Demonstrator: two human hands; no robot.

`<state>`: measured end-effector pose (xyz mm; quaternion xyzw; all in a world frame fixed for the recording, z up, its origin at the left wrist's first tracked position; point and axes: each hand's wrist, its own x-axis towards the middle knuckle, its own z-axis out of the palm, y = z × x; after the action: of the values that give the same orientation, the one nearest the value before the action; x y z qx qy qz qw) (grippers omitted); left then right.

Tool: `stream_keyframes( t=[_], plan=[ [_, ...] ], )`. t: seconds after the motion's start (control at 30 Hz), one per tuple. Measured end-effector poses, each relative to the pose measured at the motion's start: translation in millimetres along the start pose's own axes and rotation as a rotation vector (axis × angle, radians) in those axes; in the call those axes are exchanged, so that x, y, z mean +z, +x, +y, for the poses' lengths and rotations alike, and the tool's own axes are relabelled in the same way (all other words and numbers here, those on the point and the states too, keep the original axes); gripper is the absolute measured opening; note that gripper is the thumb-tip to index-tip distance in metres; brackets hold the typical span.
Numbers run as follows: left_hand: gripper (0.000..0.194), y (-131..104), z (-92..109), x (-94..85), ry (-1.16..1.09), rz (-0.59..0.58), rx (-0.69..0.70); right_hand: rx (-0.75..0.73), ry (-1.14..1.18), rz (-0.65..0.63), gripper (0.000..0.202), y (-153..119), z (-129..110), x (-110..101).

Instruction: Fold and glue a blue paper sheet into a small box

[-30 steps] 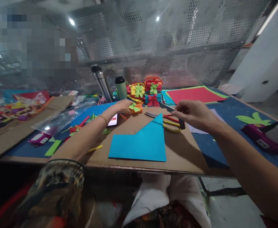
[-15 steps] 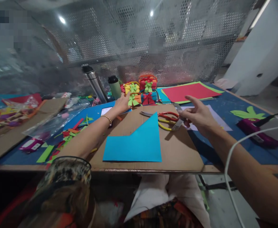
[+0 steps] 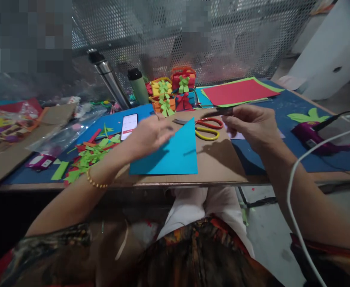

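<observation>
My right hand (image 3: 251, 125) is closed on a thin, dark, flat strip (image 3: 215, 112) that looks like a metal ruler, held raised above the board's right side. Blurred by motion, my left hand (image 3: 151, 135) hovers over a blue paper sheet (image 3: 182, 155) with fingers loosely apart and nothing visible in them. The hand hides the sheet's upper left part. Scissors (image 3: 208, 133) with one red and one yellow handle lie just beyond the sheet, their blades partly behind its peak. Sheet and scissors rest on a cardboard board (image 3: 219, 163).
Several small paper boxes with bows (image 3: 164, 105) stand at the back, beside a green bottle (image 3: 139, 87) and a steel flask (image 3: 111, 83). Red and green sheets (image 3: 240, 92) lie back right. A phone (image 3: 129, 125) and paper scraps (image 3: 92, 153) are left. A white cable (image 3: 291, 179) crosses my right forearm.
My left hand has drawn back from the bow boxes to over the blue sheet. My right hand has turned the strip from slanting to nearly level. The view has tilted downward.
</observation>
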<state>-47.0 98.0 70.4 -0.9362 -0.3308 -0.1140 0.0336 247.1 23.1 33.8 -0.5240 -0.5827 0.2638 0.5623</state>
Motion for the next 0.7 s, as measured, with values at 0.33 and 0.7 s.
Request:
stream_keyframes(
  t=[0.33, 0.7],
  plan=[
    [0.069, -57.9, 45.6, 63.6, 0.057, 0.031, -0.069, 0.072, -0.273, -0.315, 0.035, -10.2, 8.3, 18.9],
    [0.072, -63.1, 42.7, 83.0, -0.178, 0.090, -0.248, 0.028, -0.517, -0.280, 0.009, -4.3, 16.9, 43.8]
  ],
)
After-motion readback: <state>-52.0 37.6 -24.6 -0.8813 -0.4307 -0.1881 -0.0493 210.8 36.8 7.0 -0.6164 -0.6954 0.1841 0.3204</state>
